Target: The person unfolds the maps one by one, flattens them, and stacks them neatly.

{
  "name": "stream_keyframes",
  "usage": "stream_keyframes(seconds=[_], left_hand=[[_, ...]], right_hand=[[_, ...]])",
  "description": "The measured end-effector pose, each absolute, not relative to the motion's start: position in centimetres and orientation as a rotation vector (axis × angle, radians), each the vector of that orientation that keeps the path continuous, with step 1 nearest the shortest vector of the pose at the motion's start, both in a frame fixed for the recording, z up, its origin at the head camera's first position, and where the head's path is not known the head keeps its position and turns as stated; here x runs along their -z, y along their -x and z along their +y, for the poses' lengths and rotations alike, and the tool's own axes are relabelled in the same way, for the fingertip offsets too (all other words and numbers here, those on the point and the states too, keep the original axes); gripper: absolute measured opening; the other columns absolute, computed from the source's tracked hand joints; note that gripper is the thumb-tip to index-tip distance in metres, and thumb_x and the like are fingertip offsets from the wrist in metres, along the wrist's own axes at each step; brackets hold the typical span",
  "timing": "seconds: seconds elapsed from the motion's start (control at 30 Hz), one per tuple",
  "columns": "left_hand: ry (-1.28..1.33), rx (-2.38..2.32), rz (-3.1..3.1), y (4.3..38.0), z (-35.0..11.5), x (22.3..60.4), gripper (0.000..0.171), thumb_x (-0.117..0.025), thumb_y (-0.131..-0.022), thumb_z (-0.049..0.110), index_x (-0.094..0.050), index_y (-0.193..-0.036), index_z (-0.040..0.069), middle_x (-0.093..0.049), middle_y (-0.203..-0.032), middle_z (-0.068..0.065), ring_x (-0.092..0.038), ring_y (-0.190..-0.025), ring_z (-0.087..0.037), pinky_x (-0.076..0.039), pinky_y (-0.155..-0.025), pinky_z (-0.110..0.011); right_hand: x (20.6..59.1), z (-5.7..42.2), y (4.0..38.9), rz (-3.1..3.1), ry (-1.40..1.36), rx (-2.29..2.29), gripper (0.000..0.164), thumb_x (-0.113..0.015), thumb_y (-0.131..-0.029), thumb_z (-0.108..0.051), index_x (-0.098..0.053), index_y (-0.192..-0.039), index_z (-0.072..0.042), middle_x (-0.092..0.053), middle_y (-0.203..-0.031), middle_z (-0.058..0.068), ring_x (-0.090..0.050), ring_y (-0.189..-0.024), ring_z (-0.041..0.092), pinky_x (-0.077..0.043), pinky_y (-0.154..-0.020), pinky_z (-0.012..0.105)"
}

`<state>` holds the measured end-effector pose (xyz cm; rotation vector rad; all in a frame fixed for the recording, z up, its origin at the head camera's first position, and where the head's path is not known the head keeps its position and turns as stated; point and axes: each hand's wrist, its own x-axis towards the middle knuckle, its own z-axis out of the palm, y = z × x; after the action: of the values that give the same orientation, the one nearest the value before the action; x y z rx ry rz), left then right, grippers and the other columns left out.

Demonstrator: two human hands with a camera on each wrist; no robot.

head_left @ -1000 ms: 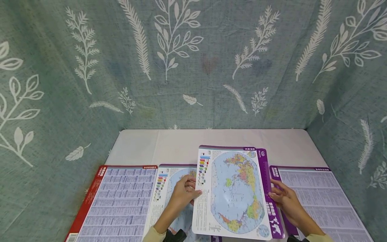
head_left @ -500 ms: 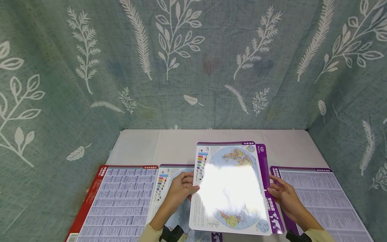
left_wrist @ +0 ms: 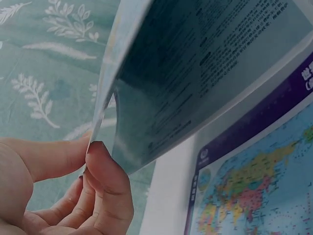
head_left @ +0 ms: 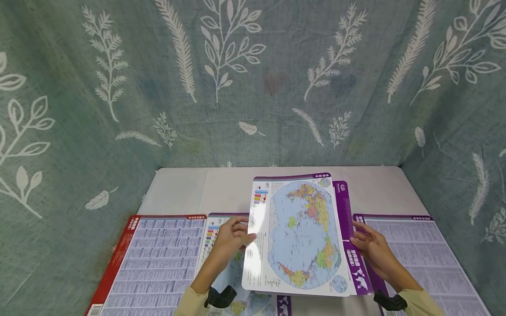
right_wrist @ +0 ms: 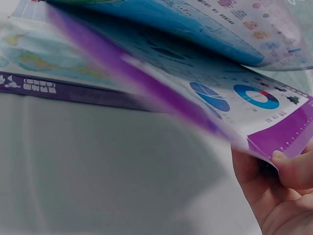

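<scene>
In the head view a glossy world map sheet [head_left: 304, 237] is held up over the table, with a purple-edged sheet [head_left: 357, 263] showing from beneath its right side. My left hand [head_left: 231, 239] pinches the map's left edge between thumb and fingers. At the right, my right hand [head_left: 373, 250] pinches the purple edge. The left wrist view shows the lifted sheet's dark, text-covered underside [left_wrist: 181, 73], and my left thumb and forefinger gripping its edge. In the right wrist view the upper leaf [right_wrist: 205, 34] bows away from the lower leaf with blue ring charts [right_wrist: 257, 96].
Another world map [head_left: 233, 281] lies under the lifted one. To its left is a red-edged sheet of text tables [head_left: 158, 263]; a purple-edged text sheet [head_left: 423, 259] lies at the right. The white table [head_left: 182, 188] ends at a leaf-patterned green curtain [head_left: 272, 131].
Both hands have raised the map sheet, its top edge shifting up and left. The gap between its upper corner and the purple edge has widened. The glare has shrunk to its left side.
</scene>
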<state>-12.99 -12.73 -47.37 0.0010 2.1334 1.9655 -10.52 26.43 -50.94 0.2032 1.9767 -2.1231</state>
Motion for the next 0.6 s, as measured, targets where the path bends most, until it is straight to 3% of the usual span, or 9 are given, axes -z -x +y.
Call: stream_keyframes(seconds=[0.43, 0.6], left_hand=[[-0.035, -1.978, 2.101, 12.9, -12.4, 44.4, 0.047, -0.07, -0.082, -0.002, -0.05, -0.124, -0.003, -0.057, -0.084, -0.012, -0.053, -0.065, -0.019, -0.049, -0.053, -0.033], [-0.038, -1.989, 2.109, 13.5, -12.5, 45.0, 0.046, -0.07, -0.082, -0.001, -0.051, -0.124, -0.002, -0.058, -0.086, -0.012, -0.054, -0.066, -0.019, -0.049, -0.054, -0.034]], right_hand=[[50.2, 26.5, 11.4, 1.932, -0.22, 2.148, 0.057, -0.055, -0.093, -0.004, -0.027, -0.143, -0.005, -0.067, -0.103, -0.004, -0.067, -0.089, 0.022, -0.055, -0.075, 0.038], [49.8, 26.6, 11.8, 1.933, -0.248, 2.14, 0.057, -0.056, -0.094, -0.006, -0.028, -0.143, -0.006, -0.067, -0.106, -0.002, -0.067, -0.091, 0.024, -0.055, -0.076, 0.041]])
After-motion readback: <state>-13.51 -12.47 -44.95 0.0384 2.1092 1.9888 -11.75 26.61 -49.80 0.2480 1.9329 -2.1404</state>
